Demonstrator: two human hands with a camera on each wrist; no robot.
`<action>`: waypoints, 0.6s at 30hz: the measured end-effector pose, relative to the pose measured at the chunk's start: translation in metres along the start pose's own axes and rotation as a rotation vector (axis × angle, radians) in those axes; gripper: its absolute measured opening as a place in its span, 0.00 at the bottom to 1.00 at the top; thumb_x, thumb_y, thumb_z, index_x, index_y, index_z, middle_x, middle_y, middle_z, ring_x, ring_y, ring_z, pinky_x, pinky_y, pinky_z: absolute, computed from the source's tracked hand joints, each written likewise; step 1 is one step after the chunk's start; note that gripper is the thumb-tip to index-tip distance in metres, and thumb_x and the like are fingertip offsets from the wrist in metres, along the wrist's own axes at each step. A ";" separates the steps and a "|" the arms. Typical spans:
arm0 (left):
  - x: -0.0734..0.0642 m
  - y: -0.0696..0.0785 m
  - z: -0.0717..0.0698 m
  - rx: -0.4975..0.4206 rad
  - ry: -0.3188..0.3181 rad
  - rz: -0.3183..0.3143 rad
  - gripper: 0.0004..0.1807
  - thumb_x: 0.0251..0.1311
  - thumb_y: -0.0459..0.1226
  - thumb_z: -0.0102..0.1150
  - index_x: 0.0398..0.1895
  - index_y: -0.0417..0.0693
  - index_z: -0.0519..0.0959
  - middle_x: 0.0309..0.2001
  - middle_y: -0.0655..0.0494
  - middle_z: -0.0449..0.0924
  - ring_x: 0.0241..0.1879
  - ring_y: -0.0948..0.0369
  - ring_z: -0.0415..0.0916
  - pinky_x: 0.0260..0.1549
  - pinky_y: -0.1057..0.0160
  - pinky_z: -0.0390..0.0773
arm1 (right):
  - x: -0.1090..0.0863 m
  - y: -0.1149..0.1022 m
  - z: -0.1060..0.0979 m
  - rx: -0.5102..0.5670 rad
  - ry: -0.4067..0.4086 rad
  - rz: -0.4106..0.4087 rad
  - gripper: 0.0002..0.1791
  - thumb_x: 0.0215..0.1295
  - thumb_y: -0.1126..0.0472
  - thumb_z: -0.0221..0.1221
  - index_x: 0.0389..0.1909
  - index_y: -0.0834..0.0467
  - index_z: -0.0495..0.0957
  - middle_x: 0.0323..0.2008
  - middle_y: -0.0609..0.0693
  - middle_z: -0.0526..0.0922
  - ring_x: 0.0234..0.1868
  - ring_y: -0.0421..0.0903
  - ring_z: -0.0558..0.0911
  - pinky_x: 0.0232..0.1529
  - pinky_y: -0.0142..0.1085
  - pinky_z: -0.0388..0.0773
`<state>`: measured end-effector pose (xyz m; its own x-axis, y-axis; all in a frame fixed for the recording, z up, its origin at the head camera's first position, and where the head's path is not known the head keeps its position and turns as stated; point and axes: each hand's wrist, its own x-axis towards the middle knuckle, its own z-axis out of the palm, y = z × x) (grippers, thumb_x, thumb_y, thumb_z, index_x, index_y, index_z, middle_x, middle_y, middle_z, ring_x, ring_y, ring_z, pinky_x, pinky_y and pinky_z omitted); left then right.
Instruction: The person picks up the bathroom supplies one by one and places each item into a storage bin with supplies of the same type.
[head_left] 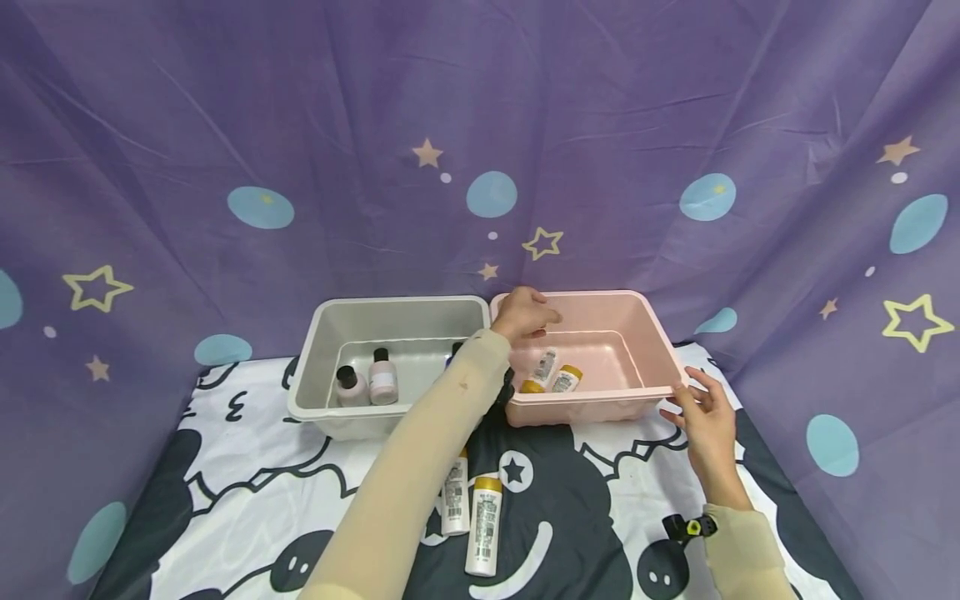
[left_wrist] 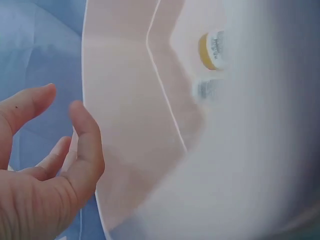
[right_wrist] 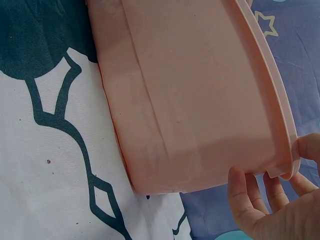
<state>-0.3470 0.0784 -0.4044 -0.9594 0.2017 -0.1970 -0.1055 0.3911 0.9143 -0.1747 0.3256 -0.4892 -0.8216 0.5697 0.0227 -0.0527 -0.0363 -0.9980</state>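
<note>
Head view: we find the left hand (head_left: 528, 315) over the back left corner of the pink bin (head_left: 615, 358), its fingers bent loosely and holding nothing; the left wrist view confirms a gap between thumb and fingertips. The right hand (head_left: 705, 421) grips the front right corner of the same bin, thumb at the rim and fingers underneath.

Within the pink bin, near its left front, we record two white bottles with yellow caps, one (head_left: 547, 363) beside the other (head_left: 567, 379). Outside, in front of the bins, two similar bottles lie on the printed cloth (head_left: 262, 450): one (head_left: 454, 497) partly behind the left sleeve (head_left: 435, 433), the other (head_left: 485, 527) in full view.

To the left stands the grey bin (head_left: 405, 323), holding two pale bottles with black caps (head_left: 352, 388) (head_left: 383, 379); a third dark cap (head_left: 457, 347) shows past the sleeve, its bottle mostly hidden.

We judge the work part done: both bins hold bottles, while the pair on the cloth appears to be what is left.

As to markings, the loose bottles carry barcodes and close print, too small for us to read. No brand is legible.
</note>
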 end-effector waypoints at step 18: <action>-0.066 0.001 -0.047 -0.180 -0.074 0.195 0.22 0.58 0.33 0.71 0.55 0.37 0.78 0.47 0.45 0.83 0.40 0.52 0.84 0.34 0.60 0.84 | -0.003 -0.003 -0.004 -0.006 -0.008 0.021 0.25 0.69 0.65 0.62 0.65 0.63 0.71 0.40 0.48 0.81 0.36 0.45 0.85 0.33 0.35 0.84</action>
<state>-0.2961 0.0229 -0.3735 -0.9452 0.3249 -0.0307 0.0280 0.1745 0.9843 -0.1695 0.3271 -0.4866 -0.8272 0.5619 0.0026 -0.0326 -0.0433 -0.9985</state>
